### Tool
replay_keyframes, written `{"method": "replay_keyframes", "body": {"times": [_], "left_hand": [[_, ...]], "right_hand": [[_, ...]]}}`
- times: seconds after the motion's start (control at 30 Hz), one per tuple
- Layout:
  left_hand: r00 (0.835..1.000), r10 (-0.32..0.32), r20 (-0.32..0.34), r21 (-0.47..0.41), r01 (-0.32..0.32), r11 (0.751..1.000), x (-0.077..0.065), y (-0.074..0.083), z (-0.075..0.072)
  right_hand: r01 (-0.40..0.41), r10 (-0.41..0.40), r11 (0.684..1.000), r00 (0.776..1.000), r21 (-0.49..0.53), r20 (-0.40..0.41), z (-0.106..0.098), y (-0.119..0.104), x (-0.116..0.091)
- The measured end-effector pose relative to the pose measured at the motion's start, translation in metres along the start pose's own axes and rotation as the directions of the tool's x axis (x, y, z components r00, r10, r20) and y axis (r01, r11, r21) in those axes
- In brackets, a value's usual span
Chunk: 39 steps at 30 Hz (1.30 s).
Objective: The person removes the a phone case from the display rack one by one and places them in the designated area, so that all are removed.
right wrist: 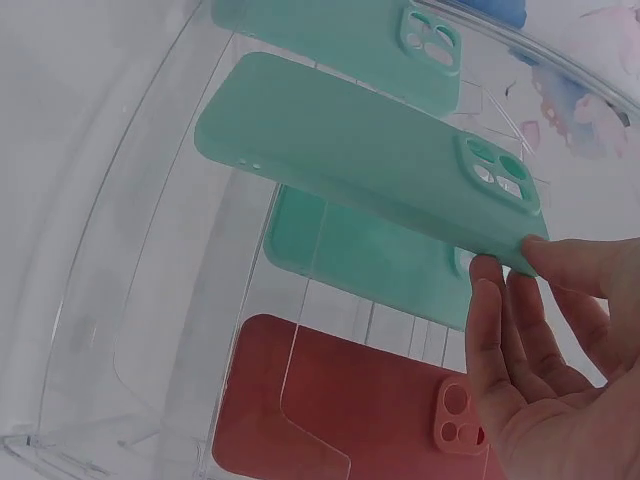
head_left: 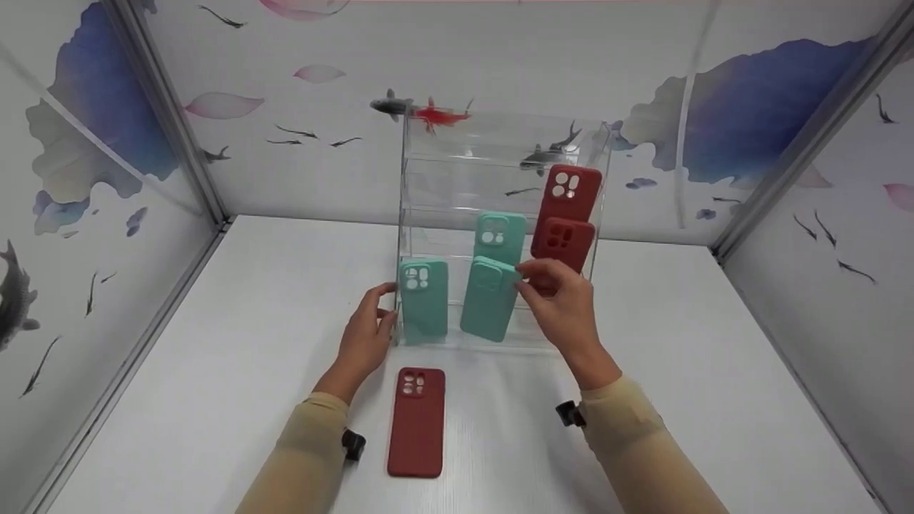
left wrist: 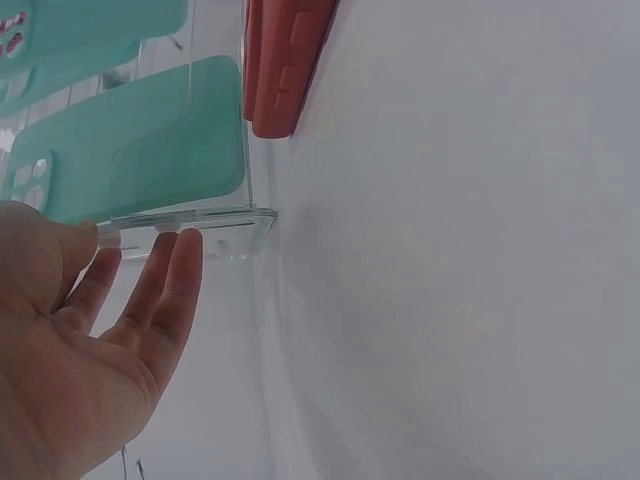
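My right hand (head_left: 564, 300) pinches a teal phone case (head_left: 489, 303) by its upper corner, between thumb and fingertips. The case tilts in front of the tiered clear acrylic rack (head_left: 435, 182); in the right wrist view this held case (right wrist: 350, 160) hangs above another teal one (right wrist: 350, 245). My left hand (head_left: 368, 335) holds the rack's left side wall, thumb and fingertips at the clear panel (left wrist: 235, 222). Beside it a teal phone case (head_left: 426, 307) stands in the lowest tier. Another teal case (head_left: 500, 232) stands behind the held one.
Two dark red phone cases, an upper one (head_left: 571, 187) and a lower one (head_left: 568, 246), stand at the rack's right. A third red case (head_left: 416, 435) lies on the white table (head_left: 214, 307), between the forearms. Printed walls (head_left: 300, 164) enclose the table behind and at both sides.
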<state>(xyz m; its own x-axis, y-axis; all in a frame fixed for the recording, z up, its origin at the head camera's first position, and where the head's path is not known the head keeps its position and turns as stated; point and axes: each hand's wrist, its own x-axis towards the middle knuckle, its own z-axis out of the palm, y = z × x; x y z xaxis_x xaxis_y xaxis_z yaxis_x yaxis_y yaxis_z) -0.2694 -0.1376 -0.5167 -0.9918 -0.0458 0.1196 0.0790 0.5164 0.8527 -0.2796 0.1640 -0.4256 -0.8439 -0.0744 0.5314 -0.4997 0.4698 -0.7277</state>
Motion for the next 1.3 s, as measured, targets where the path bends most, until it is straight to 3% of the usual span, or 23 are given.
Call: {"method": "replay_keyframes", "body": {"times": [0.2, 0.43, 0.73, 1.0, 1.2, 1.3], "left_hand": [[1.000, 0.003, -0.001, 0.006, -0.003, 1.000, -0.001, -0.001, 0.000], [1.000, 0.003, 0.001, -0.007, -0.003, 1.000, 0.000, 0.000, -0.001], [1.000, 0.022, -0.005, 0.014, -0.022, 1.000, 0.000, -0.001, -0.001], [1.000, 0.000, -0.001, 0.012, 0.000, 1.000, -0.001, 0.000, -0.002], [1.000, -0.006, 0.003, 0.016, 0.006, 1.000, 0.000, 0.000, -0.002], [1.000, -0.011, 0.004, 0.015, 0.011, 1.000, 0.000, 0.000, -0.001]], "right_hand": [[-0.109, 0.104, 0.992, 0.992, 0.058, 0.073, 0.000, 0.001, -0.006], [-0.221, 0.210, 0.974, 0.964, 0.055, 0.166, 0.002, 0.007, -0.016], [-0.289, 0.258, 0.953, 0.931, 0.087, 0.258, 0.004, 0.012, -0.024], [-0.378, 0.319, 0.922, 0.859, 0.077, 0.399, 0.002, 0.020, -0.031], [-0.435, 0.352, 0.899, 0.794, 0.058, 0.496, 0.003, 0.026, -0.036], [-0.450, 0.361, 0.892, 0.776, 0.052, 0.517, 0.005, 0.030, -0.041]]}}
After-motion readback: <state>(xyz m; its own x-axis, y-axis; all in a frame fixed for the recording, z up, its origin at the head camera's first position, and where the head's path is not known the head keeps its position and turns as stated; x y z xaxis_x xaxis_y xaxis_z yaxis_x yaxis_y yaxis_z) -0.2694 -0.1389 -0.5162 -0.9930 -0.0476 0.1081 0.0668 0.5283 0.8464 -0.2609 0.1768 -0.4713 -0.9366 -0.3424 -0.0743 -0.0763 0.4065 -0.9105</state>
